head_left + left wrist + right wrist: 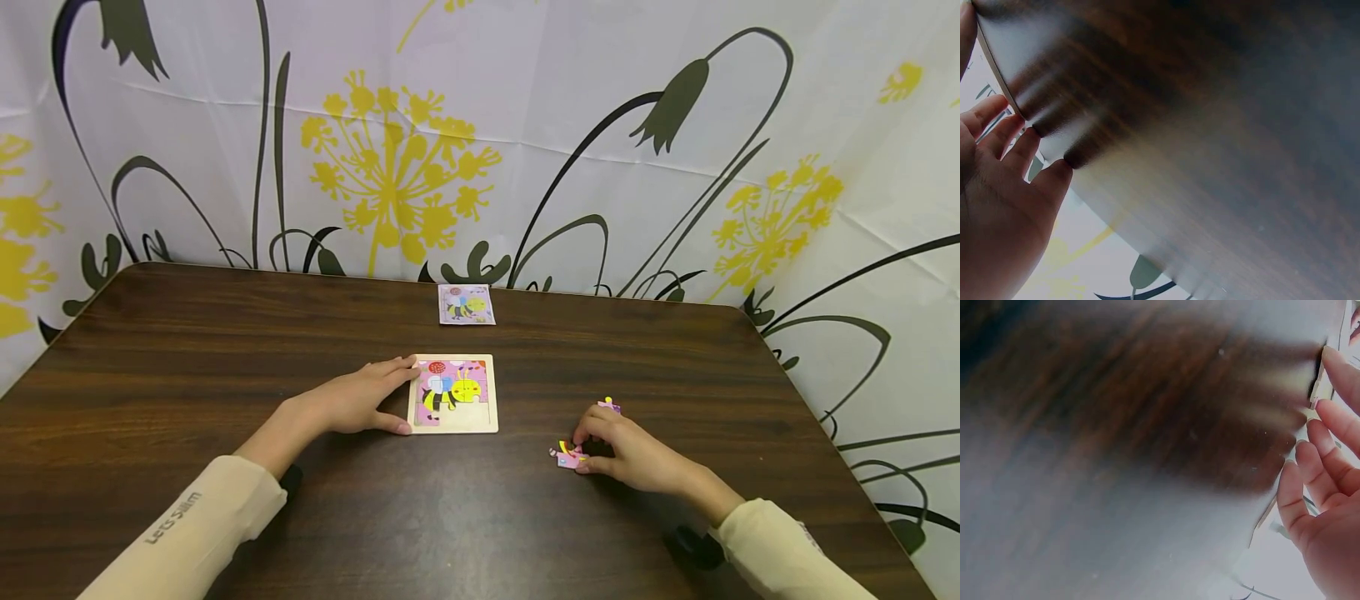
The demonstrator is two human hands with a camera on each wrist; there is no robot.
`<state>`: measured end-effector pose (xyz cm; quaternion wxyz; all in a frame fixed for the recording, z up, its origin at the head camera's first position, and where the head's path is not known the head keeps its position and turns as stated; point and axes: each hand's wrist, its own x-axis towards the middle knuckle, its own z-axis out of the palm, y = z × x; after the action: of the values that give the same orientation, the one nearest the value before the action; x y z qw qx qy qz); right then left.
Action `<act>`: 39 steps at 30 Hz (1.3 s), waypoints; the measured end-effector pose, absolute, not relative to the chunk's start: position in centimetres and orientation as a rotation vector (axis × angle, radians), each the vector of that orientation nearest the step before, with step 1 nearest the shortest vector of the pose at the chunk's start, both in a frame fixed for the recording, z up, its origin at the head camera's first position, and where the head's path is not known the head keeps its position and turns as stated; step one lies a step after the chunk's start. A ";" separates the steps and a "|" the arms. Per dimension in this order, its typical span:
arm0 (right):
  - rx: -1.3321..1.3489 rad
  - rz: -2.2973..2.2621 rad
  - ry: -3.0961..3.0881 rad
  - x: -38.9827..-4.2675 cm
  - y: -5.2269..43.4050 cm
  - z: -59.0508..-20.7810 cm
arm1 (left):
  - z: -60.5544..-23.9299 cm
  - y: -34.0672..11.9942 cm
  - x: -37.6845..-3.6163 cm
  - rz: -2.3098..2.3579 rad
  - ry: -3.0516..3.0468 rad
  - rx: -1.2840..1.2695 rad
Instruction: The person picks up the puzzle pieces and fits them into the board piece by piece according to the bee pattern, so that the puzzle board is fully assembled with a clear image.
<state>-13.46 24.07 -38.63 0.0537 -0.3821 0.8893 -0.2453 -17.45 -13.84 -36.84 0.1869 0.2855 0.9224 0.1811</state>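
While the left hand is resting with straight fingers against the left edge of the puzzle board, which is lying flat and square-on at mid-table, the right hand is pinching a loose puzzle piece lying flat to the board's right.

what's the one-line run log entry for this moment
left hand: steadies puzzle tray | right hand: on loose puzzle pieces | reference card: far edge of table

dark wooden table bears puzzle board, picture card, loose pieces.
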 end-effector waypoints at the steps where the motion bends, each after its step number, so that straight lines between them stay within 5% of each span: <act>1: -1.161 -0.748 2.699 -13.5 24.1 -38.6 | -36.8 -13.8 -17.4 0.511 2.597 0.804; 39: -1.129 -0.750 2.641 -15.3 22.2 -37.0 | -36.9 -13.8 -17.6 0.508 2.582 0.802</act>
<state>-15.27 22.17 -37.04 0.0867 -0.3788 0.8863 -0.2517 -17.61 -13.83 -36.92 0.1941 0.2861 0.9207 0.1813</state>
